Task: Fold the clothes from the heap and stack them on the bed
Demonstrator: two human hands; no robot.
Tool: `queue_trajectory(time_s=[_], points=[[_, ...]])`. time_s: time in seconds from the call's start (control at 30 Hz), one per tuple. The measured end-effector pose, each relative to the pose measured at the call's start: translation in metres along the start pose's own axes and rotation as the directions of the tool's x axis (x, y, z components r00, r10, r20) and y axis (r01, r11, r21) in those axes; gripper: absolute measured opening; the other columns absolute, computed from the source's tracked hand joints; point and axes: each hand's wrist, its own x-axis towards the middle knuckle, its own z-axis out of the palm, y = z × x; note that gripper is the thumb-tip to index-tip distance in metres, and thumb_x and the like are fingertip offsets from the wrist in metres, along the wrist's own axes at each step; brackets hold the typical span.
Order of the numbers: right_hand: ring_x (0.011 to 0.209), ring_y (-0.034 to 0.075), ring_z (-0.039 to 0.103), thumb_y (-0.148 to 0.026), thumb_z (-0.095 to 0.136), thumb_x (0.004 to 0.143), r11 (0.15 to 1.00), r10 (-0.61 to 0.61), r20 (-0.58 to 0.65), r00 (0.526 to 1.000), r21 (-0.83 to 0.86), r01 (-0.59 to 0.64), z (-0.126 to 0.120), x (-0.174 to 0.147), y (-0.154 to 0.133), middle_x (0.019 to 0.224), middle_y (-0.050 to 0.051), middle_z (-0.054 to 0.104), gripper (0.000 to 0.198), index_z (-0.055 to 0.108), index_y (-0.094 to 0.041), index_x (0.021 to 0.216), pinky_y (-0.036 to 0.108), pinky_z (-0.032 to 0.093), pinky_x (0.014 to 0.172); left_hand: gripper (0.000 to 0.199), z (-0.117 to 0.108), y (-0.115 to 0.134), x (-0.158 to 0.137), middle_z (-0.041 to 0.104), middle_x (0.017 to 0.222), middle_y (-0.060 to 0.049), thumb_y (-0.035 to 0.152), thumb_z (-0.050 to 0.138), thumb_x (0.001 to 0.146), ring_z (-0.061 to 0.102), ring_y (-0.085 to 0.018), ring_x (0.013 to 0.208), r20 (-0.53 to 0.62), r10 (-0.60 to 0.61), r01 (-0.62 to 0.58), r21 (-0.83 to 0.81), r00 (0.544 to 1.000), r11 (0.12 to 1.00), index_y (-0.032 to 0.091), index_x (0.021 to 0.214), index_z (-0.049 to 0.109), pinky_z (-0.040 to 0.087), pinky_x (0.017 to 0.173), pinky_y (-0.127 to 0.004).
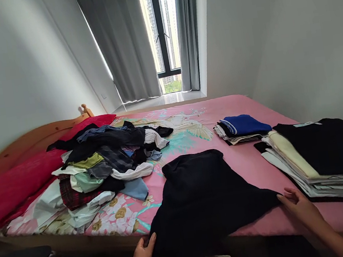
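A black garment (200, 196) lies spread over the near edge of the bed, its lower part hanging down toward me. Its exact kind is hard to make out. My left hand (144, 251) pinches its left edge just off the mattress side. At the right, my right hand (297, 204) grips a pulled-out corner of the same cloth between thumb and fingers, which draws it taut to that side. Close beyond my right hand sits a stack of folded clothes (295, 170) with a black folded shirt (327, 145) on top.
A heap of loose mixed clothes (107, 150) covers the left of the bed, beside red pillows (23, 187). A smaller folded pile topped with blue cloth (247, 124) lies at the back right. The pink floral sheet (243, 165) shows between them. A wooden headboard (32, 137) stands left.
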Motion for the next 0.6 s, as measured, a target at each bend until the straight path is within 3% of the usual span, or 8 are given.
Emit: queue_trajectory(time_s=[0.07, 0.13, 0.17, 0.23, 0.33, 0.43, 0.5, 0.6], points=[[0.094, 0.034, 0.063, -0.063, 0.053, 0.064, 0.999, 0.051, -0.050, 0.997, 0.011, -0.050, 0.000, -0.013, -0.003, 0.099, 0.014, 0.065, 0.055, 0.053, -0.026, 0.105, 0.046, 0.049, 0.086, 0.050, -0.002, -0.001, 0.000, 0.069, 0.071, -0.008, 0.061, 0.069, 0.049, 0.065, -0.032, 0.085, -0.023, -0.006, 0.006, -0.007, 1.000, 1.000, 0.017, 0.072, 0.065, 0.049, 0.073, -0.036], [0.091, 0.034, 0.063, -0.067, 0.049, 0.065, 0.998, 0.056, -0.062, 0.997, 0.027, -0.054, 0.004, -0.036, -0.010, 0.092, 0.008, 0.066, 0.040, 0.056, -0.037, 0.090, 0.046, 0.049, 0.083, 0.050, -0.003, -0.004, 0.000, 0.068, 0.068, -0.006, 0.063, 0.068, 0.049, 0.065, -0.029, 0.081, 0.031, 0.008, -0.006, -0.052, 0.999, 0.999, 0.017, 0.068, 0.064, 0.049, 0.070, -0.033], [0.089, 0.035, 0.063, -0.068, 0.048, 0.064, 0.999, 0.037, -0.008, 0.999, 0.036, -0.037, 0.009, -0.052, -0.015, 0.086, 0.005, 0.066, 0.034, 0.057, -0.039, 0.081, 0.046, 0.050, 0.081, 0.051, -0.002, -0.006, 0.000, 0.067, 0.065, -0.004, 0.065, 0.068, 0.049, 0.064, -0.027, 0.076, 0.067, 0.015, -0.010, -0.073, 0.998, 0.997, 0.017, 0.065, 0.063, 0.048, 0.067, -0.032], [0.082, 0.033, 0.063, -0.067, 0.048, 0.065, 0.998, -0.033, 0.221, 0.975, 0.064, 0.019, 0.023, -0.090, -0.028, 0.075, 0.000, 0.066, 0.029, 0.059, -0.040, 0.069, 0.045, 0.051, 0.076, 0.052, 0.000, -0.008, 0.000, 0.062, 0.056, -0.001, 0.068, 0.067, 0.048, 0.062, -0.023, 0.064, 0.115, 0.014, -0.003, -0.090, 0.993, 0.996, 0.017, 0.059, 0.060, 0.046, 0.061, -0.030], [0.069, 0.026, 0.060, -0.057, 0.048, 0.074, 0.978, -0.199, 0.617, 0.761, 0.175, 0.114, 0.047, -0.146, -0.047, 0.067, 0.000, 0.061, 0.031, 0.062, -0.029, 0.072, 0.038, 0.049, 0.064, 0.053, 0.006, -0.008, -0.001, 0.057, 0.050, 0.002, 0.069, 0.067, 0.049, 0.056, -0.017, 0.054, 0.177, -0.001, 0.027, -0.142, 0.984, 0.990, 0.017, 0.057, 0.059, 0.043, 0.054, -0.027], [0.066, 0.018, 0.054, -0.046, 0.047, 0.080, 0.972, -0.235, 0.790, 0.567, 0.194, 0.132, 0.066, -0.182, -0.062, 0.069, 0.002, 0.059, 0.031, 0.062, -0.019, 0.077, 0.029, 0.043, 0.061, 0.052, 0.009, -0.005, -0.003, 0.060, 0.053, 0.002, 0.066, 0.069, 0.050, 0.056, -0.015, 0.055, 0.270, 0.006, 0.055, -0.218, 0.963, 0.974, 0.016, 0.061, 0.062, 0.042, 0.054, -0.025], [0.068, 0.016, 0.052, -0.041, 0.047, 0.081, 0.977, -0.209, 0.854, 0.475, 0.168, 0.129, 0.075, -0.195, -0.069, 0.071, 0.001, 0.060, 0.028, 0.062, -0.017, 0.078, 0.026, 0.040, 0.061, 0.051, 0.010, -0.001, -0.008, 0.064, 0.058, 0.001, 0.064, 0.070, 0.052, 0.058, -0.016, 0.057, 0.318, 0.016, 0.067, -0.249, 0.948, 0.966, 0.016, 0.067, 0.065, 0.044, 0.057, -0.026], [0.069, 0.015, 0.052, -0.037, 0.047, 0.080, 0.982, -0.177, 0.905, 0.388, 0.135, 0.132, 0.086, -0.204, -0.078, 0.071, 0.001, 0.060, 0.025, 0.063, -0.018, 0.078, 0.025, 0.039, 0.062, 0.048, 0.014, 0.008, -0.019, 0.069, 0.067, -0.001, 0.060, 0.070, 0.058, 0.061, -0.017, 0.064, 0.378, 0.052, 0.078, -0.322, 0.924, 0.944, 0.016, 0.078, 0.068, 0.047, 0.063, -0.026]])
